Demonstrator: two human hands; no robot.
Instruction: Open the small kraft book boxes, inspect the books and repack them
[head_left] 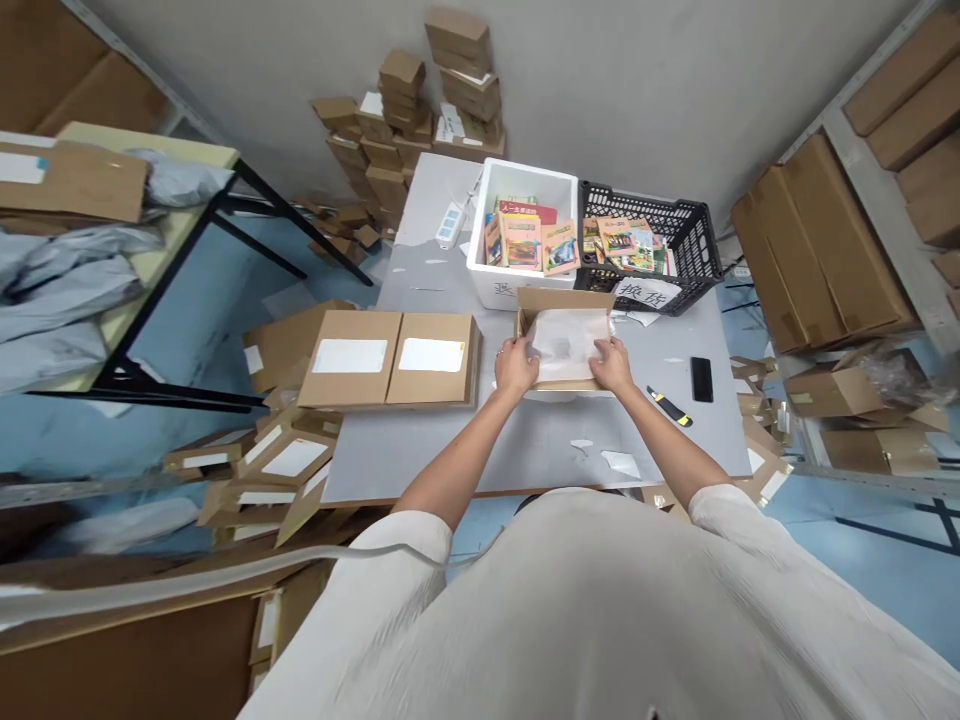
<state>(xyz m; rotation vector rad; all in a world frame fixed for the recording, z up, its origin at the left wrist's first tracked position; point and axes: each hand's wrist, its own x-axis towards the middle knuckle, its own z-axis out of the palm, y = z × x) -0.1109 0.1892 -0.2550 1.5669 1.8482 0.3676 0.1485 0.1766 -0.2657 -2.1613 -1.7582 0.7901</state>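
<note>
An open cardboard box (pixel 564 299) stands on the grey table (pixel 420 450), with whitish wrapping (pixel 570 345) inside it. My left hand (pixel 517 365) grips the box's left side, its thumb over the edge onto the wrapping. On the right side my right hand (pixel 611 363) holds the box in the same way, thumb inward. What lies under the wrapping is hidden. Behind the box are a white foam bin (pixel 491 290) and a black crate (pixel 694 250), both with colourful books. Two closed, labelled boxes (pixel 390 390) lie side by side to the left.
A yellow-black cutter (pixel 669 407) and a black phone (pixel 702 380) lie right of my right hand. Paper scraps (pixel 621 464) are near the front edge. A power strip (pixel 450 226) sits at the back left. Stacked cartons (pixel 386 150) stand behind; others litter the floor.
</note>
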